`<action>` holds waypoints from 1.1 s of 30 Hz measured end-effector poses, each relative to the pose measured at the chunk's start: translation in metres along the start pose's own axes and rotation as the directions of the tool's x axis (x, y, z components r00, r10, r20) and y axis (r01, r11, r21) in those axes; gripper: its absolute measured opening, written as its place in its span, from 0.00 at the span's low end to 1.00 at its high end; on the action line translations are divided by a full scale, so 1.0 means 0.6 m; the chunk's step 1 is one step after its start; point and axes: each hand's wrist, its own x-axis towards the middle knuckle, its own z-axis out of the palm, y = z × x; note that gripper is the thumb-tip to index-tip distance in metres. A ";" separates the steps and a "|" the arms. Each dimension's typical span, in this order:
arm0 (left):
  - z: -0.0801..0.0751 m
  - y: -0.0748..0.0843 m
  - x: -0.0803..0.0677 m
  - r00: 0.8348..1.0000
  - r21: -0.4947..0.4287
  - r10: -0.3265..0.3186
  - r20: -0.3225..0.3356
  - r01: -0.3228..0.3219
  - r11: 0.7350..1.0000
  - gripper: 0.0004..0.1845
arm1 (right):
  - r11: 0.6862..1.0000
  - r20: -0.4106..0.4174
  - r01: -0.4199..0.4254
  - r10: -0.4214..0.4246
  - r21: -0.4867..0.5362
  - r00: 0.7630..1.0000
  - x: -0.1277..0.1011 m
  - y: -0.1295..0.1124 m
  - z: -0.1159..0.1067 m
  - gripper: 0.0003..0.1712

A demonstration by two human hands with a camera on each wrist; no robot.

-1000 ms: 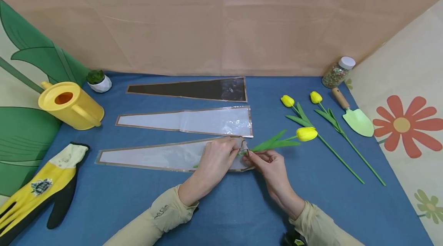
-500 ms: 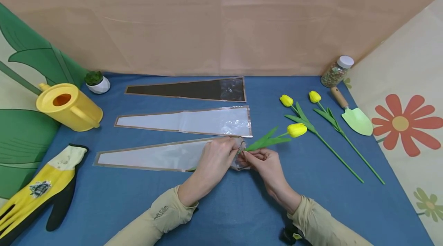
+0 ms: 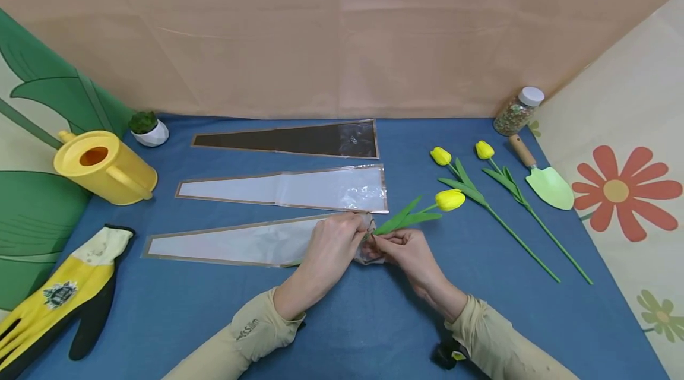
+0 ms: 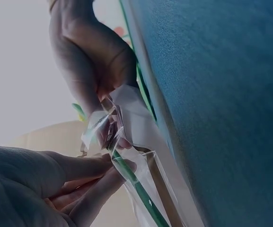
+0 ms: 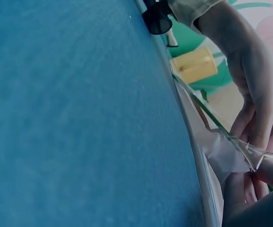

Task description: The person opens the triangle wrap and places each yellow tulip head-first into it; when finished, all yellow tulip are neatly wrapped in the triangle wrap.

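Note:
A yellow tulip [image 3: 450, 199] lies with its flower and leaves outside the mouth of the nearest tapered flower sleeve [image 3: 230, 243]. Its green stem [image 4: 141, 189] runs inside the clear film, as the left wrist view shows. My left hand [image 3: 333, 243] pinches the sleeve at its wide, crumpled mouth. Opposite it, my right hand [image 3: 414, 255] pinches the tulip stem just below the leaves, close against the film. Fingertips of both hands nearly meet there, and the exact contact is partly hidden. In the right wrist view the film [image 5: 221, 149] bunches around the stem.
Behind lie a white sleeve [image 3: 331, 187] and a black sleeve [image 3: 299, 138]. Two more tulips [image 3: 483, 199] [image 3: 515, 187] and a trowel [image 3: 550, 187] lie right, near a jar [image 3: 517, 111]. Left are a watering can [image 3: 107, 169], potted plant [image 3: 151, 130] and glove [image 3: 64, 294].
The tulip has slid left, farther into the sleeve, its flower now nearer the mouth. My right hand has shifted slightly left with it; my left hand stays at the mouth.

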 end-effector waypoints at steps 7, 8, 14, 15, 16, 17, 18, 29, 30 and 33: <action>0.000 -0.003 -0.002 1.000 -0.004 0.011 0.006 -0.011 1.000 0.14 | 1.000 0.111 0.002 -0.002 0.000 0.994 0.007 0.003 -0.010 0.12; 0.000 -0.003 -0.002 1.000 -0.003 0.010 0.009 -0.010 1.000 0.13 | 1.000 0.125 -0.002 0.002 0.003 0.992 0.007 0.002 -0.012 0.13; 0.001 -0.008 -0.001 1.000 -0.004 -0.013 0.024 0.013 1.000 0.09 | 1.000 0.184 -0.025 0.028 -0.018 0.983 0.010 -0.002 -0.029 0.16; 0.001 -0.008 0.000 1.000 -0.005 -0.017 0.024 0.017 1.000 0.09 | 0.999 0.183 -0.027 0.031 -0.025 0.983 0.010 -0.002 -0.033 0.16; 0.000 -0.008 0.001 0.999 -0.003 -0.019 0.026 0.019 1.000 0.09 | 0.999 0.179 -0.035 0.038 -0.022 0.983 0.009 -0.004 -0.038 0.17; 0.000 -0.008 0.002 0.999 -0.004 -0.023 0.030 0.023 1.000 0.08 | 0.999 0.173 -0.042 0.044 -0.013 0.984 0.008 -0.005 -0.042 0.17; 0.000 -0.008 0.002 0.999 -0.006 -0.026 0.032 0.026 1.000 0.08 | 0.999 0.164 -0.048 0.048 0.000 0.985 0.007 -0.006 -0.046 0.18; 0.003 -0.006 0.004 0.999 0.008 -0.027 0.030 0.027 1.000 0.07 | 0.993 0.123 -0.111 0.104 0.048 0.987 -0.018 -0.010 -0.096 0.23; 0.003 -0.006 0.004 0.999 0.013 -0.026 0.027 0.025 1.000 0.07 | 0.993 0.138 -0.110 0.103 0.048 0.985 -0.019 -0.010 -0.098 0.24; 0.004 -0.006 0.004 0.999 0.022 -0.027 0.029 0.027 0.999 0.07 | 0.994 0.167 -0.104 0.097 0.036 0.981 -0.021 -0.013 -0.100 0.25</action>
